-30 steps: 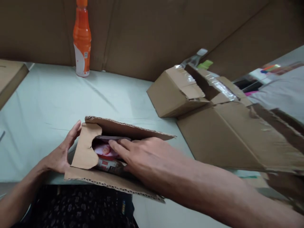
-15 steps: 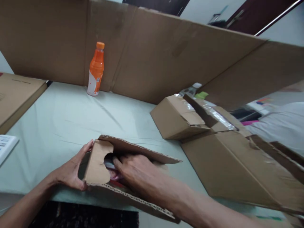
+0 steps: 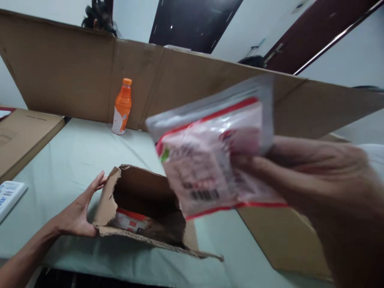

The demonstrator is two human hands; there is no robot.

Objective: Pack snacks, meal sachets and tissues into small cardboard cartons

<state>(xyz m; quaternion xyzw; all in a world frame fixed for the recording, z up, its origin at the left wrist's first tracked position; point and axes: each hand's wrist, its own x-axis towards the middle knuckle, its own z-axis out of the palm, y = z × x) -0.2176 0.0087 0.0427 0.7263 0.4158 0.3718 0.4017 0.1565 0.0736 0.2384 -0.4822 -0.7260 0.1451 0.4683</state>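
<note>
Up close on the right, my right hand (image 3: 312,176) pinches a pink and clear plastic food packet (image 3: 207,160) with red bands, a barcode and blurred print. The packet is in the air, above and to the right of an open cardboard box (image 3: 105,200). My left hand (image 3: 79,212) steadies the box's left end, thumb at the near corner and fingers at the far side. Inside the box lies another packet (image 3: 130,222), red, white and brown, partly in shadow.
An orange drink bottle (image 3: 122,106) stands against a tall cardboard screen (image 3: 75,72). A flat carton (image 3: 27,136) and a white device or box (image 3: 10,196) lie at left. A larger carton (image 3: 288,236) sits at right, partly hidden. Someone's head (image 3: 100,18) shows behind the screen.
My right hand has come up out of the box with the pink packet and moved to the right. My left hand still holds the box, which has tilted slightly.
</note>
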